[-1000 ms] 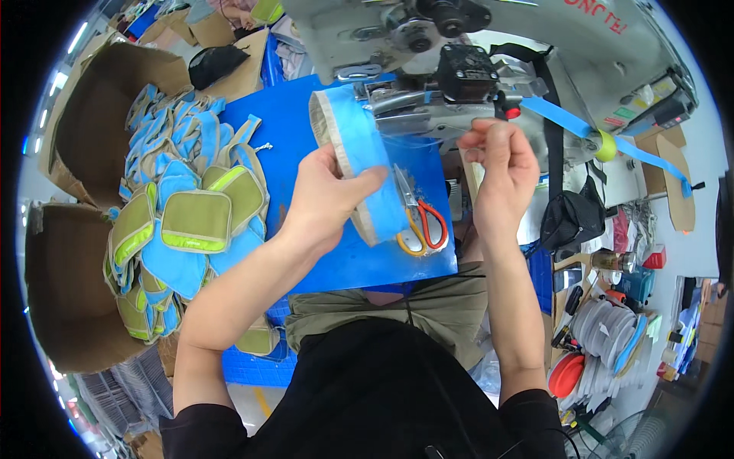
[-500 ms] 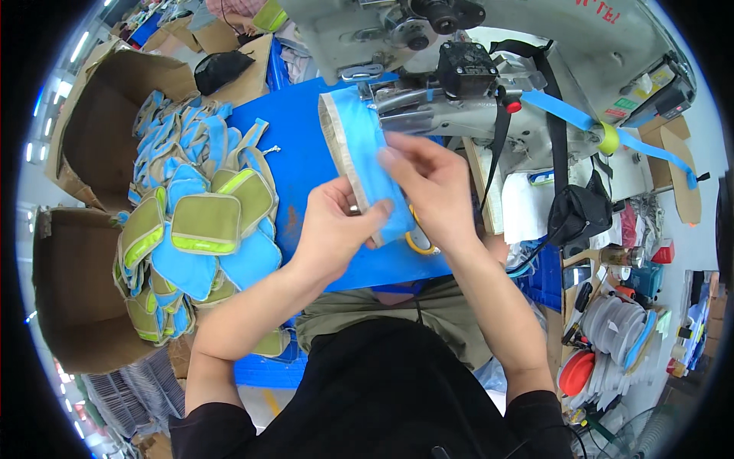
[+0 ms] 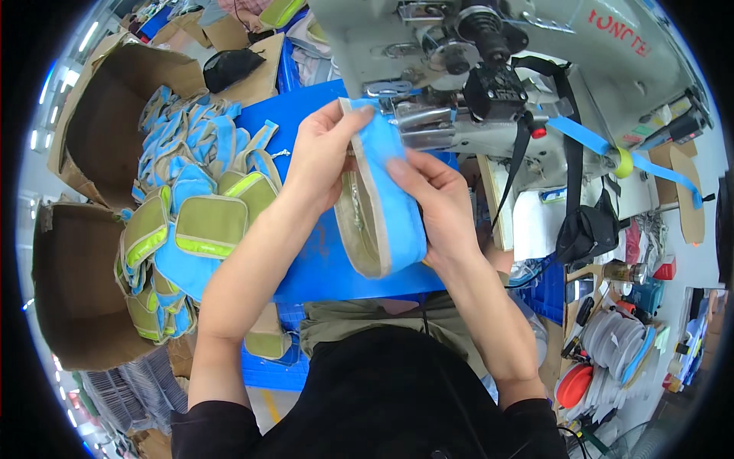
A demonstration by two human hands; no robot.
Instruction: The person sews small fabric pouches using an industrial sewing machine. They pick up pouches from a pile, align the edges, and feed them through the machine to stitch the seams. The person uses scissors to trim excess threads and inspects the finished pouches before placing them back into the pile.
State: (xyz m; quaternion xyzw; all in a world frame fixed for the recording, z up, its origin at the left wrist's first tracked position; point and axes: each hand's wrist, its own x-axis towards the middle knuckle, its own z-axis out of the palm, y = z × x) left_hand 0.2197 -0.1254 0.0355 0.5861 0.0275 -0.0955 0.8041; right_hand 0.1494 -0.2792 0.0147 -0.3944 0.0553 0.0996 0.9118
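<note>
A person in a black short-sleeved top works over a blue surface (image 3: 317, 264), both hands busy with a single blue fabric band (image 3: 394, 195). The band forms a loop edged in beige, its lining showing through the opening, and it is held up above the surface, just in front of the metal arm of a sewing machine (image 3: 428, 130). The left hand (image 3: 325, 157) is closed on the upper beige edge, thumb on top and fingers tucked toward the inside. From the right, the other hand (image 3: 437, 199) grasps the far side, its thumb pressed against the blue face; some of its fingers are hidden from me.

Off to the person's left, khaki pouches (image 3: 212, 223) with lime trim lie heaped over more blue and beige pieces (image 3: 191, 145), beside two open cardboard boxes (image 3: 80, 287). On the right, a blue tape (image 3: 581, 136) runs through a yellow ring (image 3: 624, 163) by the machine, and a black bag (image 3: 587, 236) hangs below it. Farther down that side sit a stack of whitish discs (image 3: 608, 336) and a red one (image 3: 573, 386).
</note>
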